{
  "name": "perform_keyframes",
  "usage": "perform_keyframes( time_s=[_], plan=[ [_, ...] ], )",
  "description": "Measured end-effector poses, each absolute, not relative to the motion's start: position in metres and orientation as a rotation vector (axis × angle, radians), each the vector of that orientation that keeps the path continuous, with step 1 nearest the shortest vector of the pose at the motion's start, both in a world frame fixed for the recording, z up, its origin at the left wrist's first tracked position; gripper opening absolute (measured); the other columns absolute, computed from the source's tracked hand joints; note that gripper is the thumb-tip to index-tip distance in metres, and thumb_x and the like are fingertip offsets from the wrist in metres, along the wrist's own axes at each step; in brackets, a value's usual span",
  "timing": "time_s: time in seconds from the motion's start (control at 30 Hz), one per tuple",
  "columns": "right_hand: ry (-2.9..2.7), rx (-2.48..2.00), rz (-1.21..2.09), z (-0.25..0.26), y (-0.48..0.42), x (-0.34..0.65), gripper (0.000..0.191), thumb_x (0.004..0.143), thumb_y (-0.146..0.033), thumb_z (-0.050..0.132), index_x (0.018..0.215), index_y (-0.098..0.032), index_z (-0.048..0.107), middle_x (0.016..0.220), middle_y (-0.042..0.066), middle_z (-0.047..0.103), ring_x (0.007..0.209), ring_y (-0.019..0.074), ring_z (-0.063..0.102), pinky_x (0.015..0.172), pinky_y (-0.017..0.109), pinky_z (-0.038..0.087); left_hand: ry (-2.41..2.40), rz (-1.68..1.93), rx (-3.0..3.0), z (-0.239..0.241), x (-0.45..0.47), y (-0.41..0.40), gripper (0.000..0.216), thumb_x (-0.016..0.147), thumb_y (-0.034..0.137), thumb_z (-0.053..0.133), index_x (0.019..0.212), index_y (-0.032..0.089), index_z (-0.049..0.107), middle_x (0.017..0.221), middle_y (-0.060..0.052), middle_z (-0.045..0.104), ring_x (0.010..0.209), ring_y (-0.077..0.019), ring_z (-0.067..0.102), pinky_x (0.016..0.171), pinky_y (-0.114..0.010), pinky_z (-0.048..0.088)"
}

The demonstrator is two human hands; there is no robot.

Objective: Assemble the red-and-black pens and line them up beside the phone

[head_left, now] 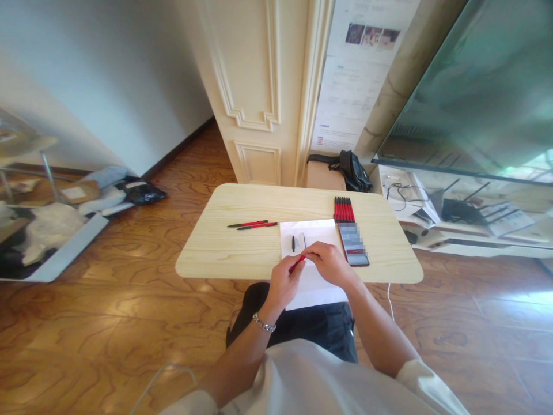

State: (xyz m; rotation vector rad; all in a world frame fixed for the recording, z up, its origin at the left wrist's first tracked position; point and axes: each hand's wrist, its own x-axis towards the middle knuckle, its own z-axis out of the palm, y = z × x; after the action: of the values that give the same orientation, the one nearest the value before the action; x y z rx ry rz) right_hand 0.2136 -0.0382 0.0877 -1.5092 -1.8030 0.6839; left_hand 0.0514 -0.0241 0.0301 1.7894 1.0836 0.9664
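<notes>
Both my hands meet over a white sheet of paper [307, 235] at the near edge of a small light wooden table [242, 253]. My left hand [284, 281] and my right hand [330, 262] are closed on the two ends of a red pen barrel [298, 264]. Small pen parts, one black [293, 244] and one pale [303, 240], lie on the paper just beyond my fingers. A phone [353, 244] rests right of the paper, and several red and black pens [344, 210] lie in a row behind it.
Two red and black pens [253, 225] lie on the left half of the table. A black bag [353, 169] sits on a box behind the table. A TV stand with cables is at the right, bags and a tray at the left on the wooden floor.
</notes>
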Motion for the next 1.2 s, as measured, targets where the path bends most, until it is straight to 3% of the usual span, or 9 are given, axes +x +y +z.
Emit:
perform_keyframes(
  time_s=[0.27, 0.43, 0.53, 0.67, 0.9, 1.1, 1.2],
  plan=[
    [-1.794, -1.477, 0.883, 0.079, -0.036, 0.222, 0.02, 0.085, -0.023, 0.057, 0.096, -0.026, 0.074, 0.087, 0.002, 0.069, 0.084, 0.0163, 0.063, 0.077, 0.026, 0.047, 1.045, 0.898, 1.795, 0.027, 0.049, -0.024, 0.029, 0.089, 0.041, 0.052, 0.101, 0.021, 0.069, 0.079, -0.004, 0.067, 0.068, -0.0166, 0.058, 0.063, -0.027, 0.044],
    [-1.864, -1.426, 1.055, 0.074, -0.031, 0.231, 0.027, 0.087, -0.032, 0.055, 0.109, -0.026, 0.07, 0.091, 0.003, 0.069, 0.083, 0.0159, 0.063, 0.075, 0.025, 0.047, 0.985, 0.883, 1.635, 0.026, 0.048, -0.023, 0.033, 0.087, 0.043, 0.054, 0.103, 0.018, 0.069, 0.083, -0.004, 0.07, 0.072, -0.0166, 0.06, 0.067, -0.026, 0.046],
    [-1.821, -1.576, 0.935, 0.065, -0.016, 0.236, 0.031, 0.091, -0.029, 0.047, 0.117, -0.024, 0.065, 0.098, 0.005, 0.07, 0.089, 0.0165, 0.063, 0.079, 0.026, 0.045, 0.968, 0.906, 1.471, 0.024, 0.048, -0.022, 0.038, 0.085, 0.044, 0.057, 0.11, 0.017, 0.067, 0.089, -0.006, 0.071, 0.077, -0.0174, 0.063, 0.072, -0.027, 0.049],
    [-1.729, -2.034, 0.609, 0.045, 0.013, 0.233, 0.024, 0.089, -0.03, 0.05, 0.098, -0.02, 0.07, 0.097, 0.008, 0.07, 0.094, 0.0196, 0.062, 0.083, 0.028, 0.042, 0.907, 0.95, 1.281, 0.02, 0.052, -0.023, 0.041, 0.084, 0.044, 0.059, 0.112, 0.016, 0.065, 0.09, -0.008, 0.071, 0.081, -0.0184, 0.065, 0.077, -0.03, 0.052],
    [-1.771, -2.399, 0.502, 0.03, 0.036, 0.213, 0.031, 0.089, -0.041, 0.047, 0.1, -0.019, 0.067, 0.104, 0.014, 0.067, 0.099, 0.0253, 0.061, 0.083, 0.034, 0.042, 0.88, 0.97, 1.171, 0.016, 0.052, -0.023, 0.041, 0.081, 0.043, 0.063, 0.111, 0.014, 0.065, 0.088, -0.008, 0.07, 0.079, -0.0175, 0.066, 0.076, -0.03, 0.053],
    [-1.725, -2.432, 0.485, 0.031, 0.039, 0.21, 0.026, 0.09, -0.028, 0.045, 0.098, -0.014, 0.064, 0.1, 0.018, 0.066, 0.097, 0.0284, 0.062, 0.082, 0.038, 0.043, 0.886, 0.984, 1.164, 0.017, 0.052, -0.021, 0.04, 0.081, 0.042, 0.063, 0.111, 0.015, 0.065, 0.089, -0.008, 0.07, 0.079, -0.0168, 0.066, 0.075, -0.029, 0.053],
    [-1.602, -2.245, 0.544, 0.033, 0.037, 0.218, 0.022, 0.088, -0.025, 0.046, 0.097, -0.014, 0.063, 0.094, 0.014, 0.067, 0.092, 0.0241, 0.062, 0.079, 0.034, 0.044, 0.884, 0.996, 1.157, 0.017, 0.053, -0.02, 0.04, 0.081, 0.042, 0.063, 0.111, 0.015, 0.065, 0.091, -0.009, 0.07, 0.079, -0.0168, 0.066, 0.075, -0.029, 0.053]
  ],
)
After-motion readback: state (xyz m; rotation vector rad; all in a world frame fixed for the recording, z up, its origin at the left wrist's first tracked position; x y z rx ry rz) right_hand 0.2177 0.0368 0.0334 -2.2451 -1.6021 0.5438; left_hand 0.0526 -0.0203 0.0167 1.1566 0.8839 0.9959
